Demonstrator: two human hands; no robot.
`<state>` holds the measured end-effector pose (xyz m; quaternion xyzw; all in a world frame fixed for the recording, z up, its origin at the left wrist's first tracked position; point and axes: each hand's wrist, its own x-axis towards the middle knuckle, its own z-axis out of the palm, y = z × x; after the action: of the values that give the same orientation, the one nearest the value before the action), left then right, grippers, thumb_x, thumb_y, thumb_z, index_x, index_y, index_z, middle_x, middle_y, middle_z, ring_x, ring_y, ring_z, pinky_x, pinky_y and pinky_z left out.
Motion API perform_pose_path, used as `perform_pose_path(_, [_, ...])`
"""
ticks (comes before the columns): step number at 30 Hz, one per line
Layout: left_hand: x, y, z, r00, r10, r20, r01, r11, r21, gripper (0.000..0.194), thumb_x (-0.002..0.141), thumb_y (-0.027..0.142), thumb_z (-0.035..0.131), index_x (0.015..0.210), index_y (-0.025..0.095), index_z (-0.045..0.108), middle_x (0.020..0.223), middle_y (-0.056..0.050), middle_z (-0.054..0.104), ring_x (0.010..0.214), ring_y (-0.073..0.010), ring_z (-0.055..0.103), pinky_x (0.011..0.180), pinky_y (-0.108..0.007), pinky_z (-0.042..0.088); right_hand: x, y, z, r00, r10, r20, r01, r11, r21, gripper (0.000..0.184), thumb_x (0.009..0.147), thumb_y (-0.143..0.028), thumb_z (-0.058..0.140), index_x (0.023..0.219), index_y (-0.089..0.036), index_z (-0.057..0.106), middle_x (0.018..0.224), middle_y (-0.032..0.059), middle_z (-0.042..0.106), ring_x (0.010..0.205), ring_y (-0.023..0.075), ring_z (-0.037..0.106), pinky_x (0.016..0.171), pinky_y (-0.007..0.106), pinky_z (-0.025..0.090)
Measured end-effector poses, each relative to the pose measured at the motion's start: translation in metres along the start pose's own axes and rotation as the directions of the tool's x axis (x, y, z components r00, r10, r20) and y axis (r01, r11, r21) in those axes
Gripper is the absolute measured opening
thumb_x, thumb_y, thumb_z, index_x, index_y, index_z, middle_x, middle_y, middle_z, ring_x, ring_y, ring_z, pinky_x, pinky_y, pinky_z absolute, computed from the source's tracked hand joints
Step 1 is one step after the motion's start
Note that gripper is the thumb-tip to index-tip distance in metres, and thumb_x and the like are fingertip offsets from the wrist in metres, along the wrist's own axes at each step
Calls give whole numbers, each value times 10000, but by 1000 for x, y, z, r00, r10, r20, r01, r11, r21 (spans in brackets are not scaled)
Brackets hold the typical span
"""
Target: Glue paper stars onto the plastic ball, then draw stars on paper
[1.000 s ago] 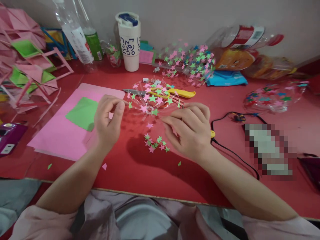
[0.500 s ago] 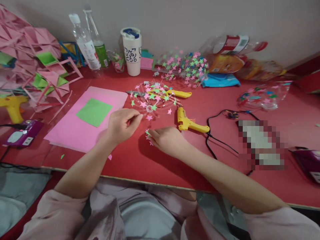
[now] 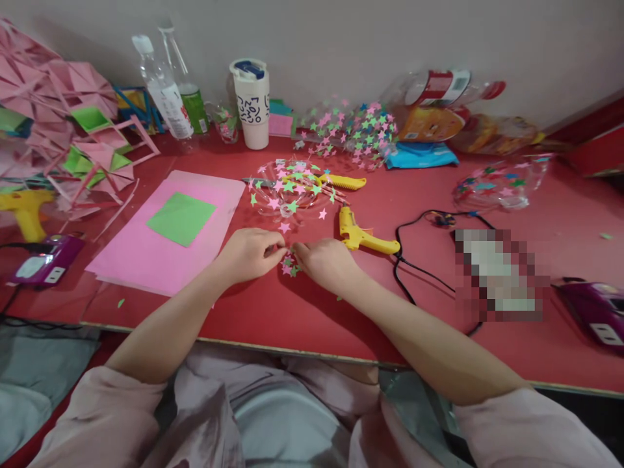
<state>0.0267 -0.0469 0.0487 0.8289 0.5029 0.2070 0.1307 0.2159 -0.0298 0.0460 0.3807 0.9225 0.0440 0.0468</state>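
Note:
My left hand and my right hand meet fingertip to fingertip over the red table. Both are closed in a pinch. A small cluster of pink and green stars shows just below the fingertips, against my right fingers. What my left fingertips hold is too small to make out. Just beyond the hands lies a clear plastic piece with pink and green stars on it. Single pink stars lie near it. A yellow glue gun rests beyond my right hand.
Pink paper sheets with a green square lie left. A yellow-handled cutter is behind the starry plastic. Bottles, a white tumbler and star-covered plastic line the wall. A black cable runs right.
My left hand has moved right and slightly down, and its fingertips now meet those of my right hand. The star cluster stays at my right fingers. The view has shifted slightly.

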Motion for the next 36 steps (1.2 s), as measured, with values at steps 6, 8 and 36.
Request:
perform_pose_path(6, [1, 1, 3, 989, -74, 128, 72, 997, 18, 124, 831, 203, 545, 875, 190, 660, 670, -8, 654, 637, -160, 593, 578, -250, 337, -9, -4, 2, 987, -157, -31, 159, 985, 64, 299, 960, -294, 399, 982, -124, 644, 712, 87, 706, 603, 156, 594, 547, 312, 150])
perform_pose_path(8, [2, 1, 3, 985, -94, 144, 94, 996, 6, 122, 815, 184, 546, 860, 193, 660, 649, 1, 642, 611, -153, 578, 566, -244, 327, -9, -5, 5, 980, -199, -29, 200, 978, 54, 289, 963, -268, 393, 976, -118, 639, 684, 86, 696, 589, 153, 588, 547, 313, 159])
perform_pose_path(36, [2, 18, 10, 939, -108, 327, 314, 662, -681, 154, 732, 311, 543, 703, 167, 588, 510, 52, 503, 500, -88, 460, 536, -220, 363, -27, 4, -17, 967, 16, -253, 66, 947, 314, 257, 940, -242, 433, 849, -132, 647, 685, 56, 680, 621, 152, 577, 591, 264, 292])
